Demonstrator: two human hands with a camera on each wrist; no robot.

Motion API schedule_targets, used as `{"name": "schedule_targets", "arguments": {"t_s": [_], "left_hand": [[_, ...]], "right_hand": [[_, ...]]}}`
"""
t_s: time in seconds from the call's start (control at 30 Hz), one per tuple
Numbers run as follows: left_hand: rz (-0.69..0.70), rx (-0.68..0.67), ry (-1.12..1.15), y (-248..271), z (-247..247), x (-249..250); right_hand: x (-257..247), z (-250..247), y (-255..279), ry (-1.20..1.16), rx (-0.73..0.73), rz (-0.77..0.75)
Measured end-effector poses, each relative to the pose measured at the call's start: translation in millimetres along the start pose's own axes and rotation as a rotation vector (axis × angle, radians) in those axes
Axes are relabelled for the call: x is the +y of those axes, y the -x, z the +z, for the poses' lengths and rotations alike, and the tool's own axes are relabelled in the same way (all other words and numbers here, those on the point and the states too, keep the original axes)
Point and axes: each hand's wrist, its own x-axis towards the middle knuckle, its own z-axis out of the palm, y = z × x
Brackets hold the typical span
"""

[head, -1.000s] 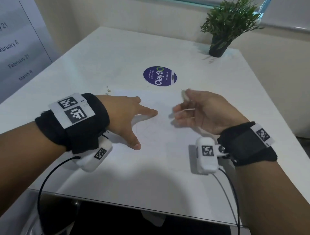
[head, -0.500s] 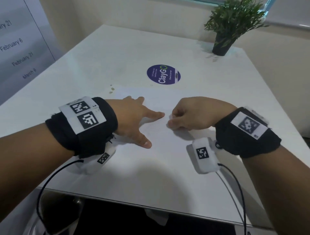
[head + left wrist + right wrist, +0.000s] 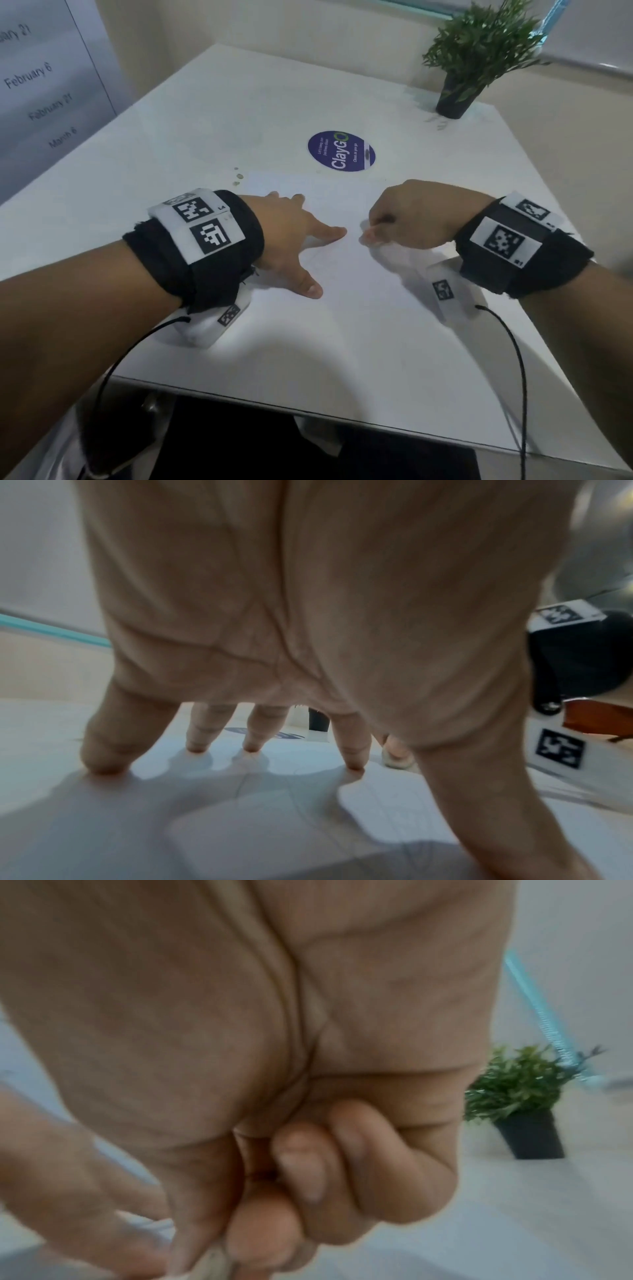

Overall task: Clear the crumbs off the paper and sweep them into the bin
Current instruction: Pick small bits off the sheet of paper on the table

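Note:
A white sheet of paper (image 3: pixel 342 291) lies on the white table (image 3: pixel 239 113). My left hand (image 3: pixel 310 253) presses on it with spread, straight fingers; the left wrist view shows the fingertips (image 3: pixel 251 748) touching the sheet. My right hand (image 3: pixel 373 233) is curled, knuckles up, just right of the left index finger, its tips down on the paper. It pinches a small pale eraser-like piece (image 3: pixel 212 1264), also visible in the left wrist view (image 3: pixel 397 760). A few small greenish crumbs (image 3: pixel 238 176) lie off the paper's far left corner. No bin is plainly in view.
A round purple sticker (image 3: pixel 340 150) is on the table beyond the paper. A potted plant (image 3: pixel 459 92) stands at the far right corner. A wall calendar (image 3: pixel 37 75) is at the left. The table's near edge (image 3: pixel 308 407) runs below my wrists.
My right hand has turned from palm-sideways to knuckles-up and come down onto the paper with the pale piece. My left hand has stayed pressed on the sheet.

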Motion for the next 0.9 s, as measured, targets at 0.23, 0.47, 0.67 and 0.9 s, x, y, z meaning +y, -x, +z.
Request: {"name": "schedule_targets", "arguments": {"t_s": [0.23,0.47,0.67,0.9], "left_hand": [[0.029,0.013,0.013,0.6,-0.1,-1.3],[0.042,0.030,0.017,2.2,0.5,-0.7],[0.000,0.016,-0.012,-0.3,2.1,-1.3],[0.011,0.004,-0.012,-3.5,3.2,-3.6]], "right_hand": [[-27.0,12.4,2.4,-0.010,-0.081,-0.178],[-41.8,17.5,9.6,-0.024,-0.049,-0.245],[-23.2,10.2,8.3,0.040,0.013,-0.129],[-35.4,17.9,15.3,-0.006,-0.058,-0.186]]}}
